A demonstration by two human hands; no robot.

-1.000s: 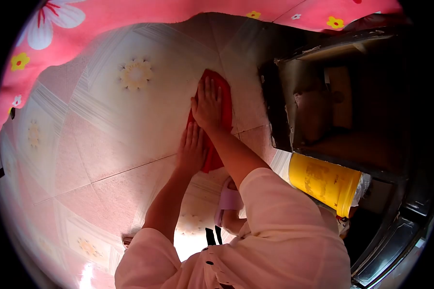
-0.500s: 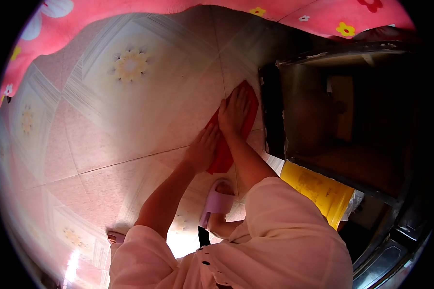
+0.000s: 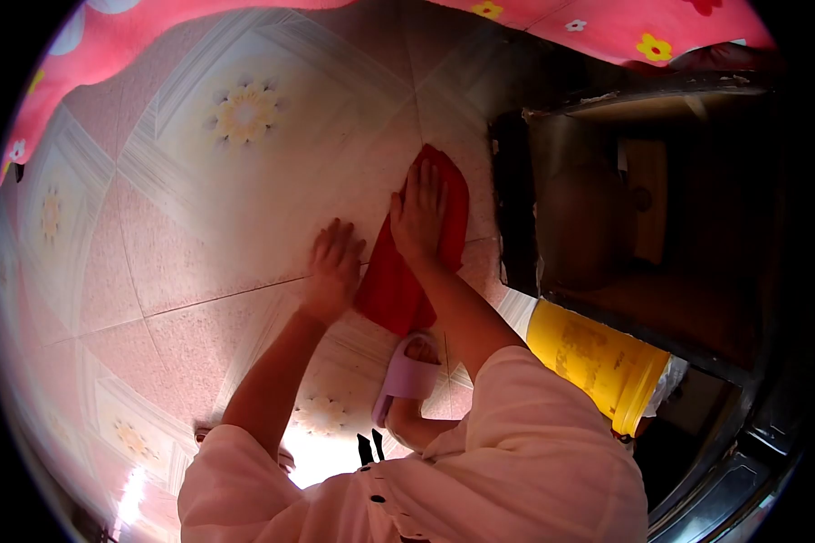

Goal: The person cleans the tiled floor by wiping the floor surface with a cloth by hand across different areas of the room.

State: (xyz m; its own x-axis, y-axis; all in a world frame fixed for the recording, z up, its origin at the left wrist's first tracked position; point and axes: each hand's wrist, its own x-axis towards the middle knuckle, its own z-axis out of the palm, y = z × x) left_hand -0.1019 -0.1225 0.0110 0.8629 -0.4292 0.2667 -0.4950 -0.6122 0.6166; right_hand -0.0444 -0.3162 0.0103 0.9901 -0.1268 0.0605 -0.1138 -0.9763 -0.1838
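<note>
A red cloth (image 3: 394, 290) lies spread on the patterned tile floor (image 3: 217, 199), left of a dark cabinet. My right hand (image 3: 418, 213) rests flat on the upper part of the cloth, its fingers stretched out and pointing up the view. Left of the cloth is my left hand (image 3: 335, 271), off the fabric, with its fingers apart and nothing in it. Whether it touches the floor I cannot tell.
At the right stands an open dark cabinet (image 3: 516, 204) with worn edges. Below it is a yellow bucket (image 3: 593, 357) lined with clear plastic. Pink flowered fabric (image 3: 570, 27) hangs along the top. A foot in a lilac slipper (image 3: 412, 376) is just below the cloth.
The cloth first shifted right toward the cabinet under both hands, then came slightly back left with my right hand. My left hand has come off the cloth and moved left.
</note>
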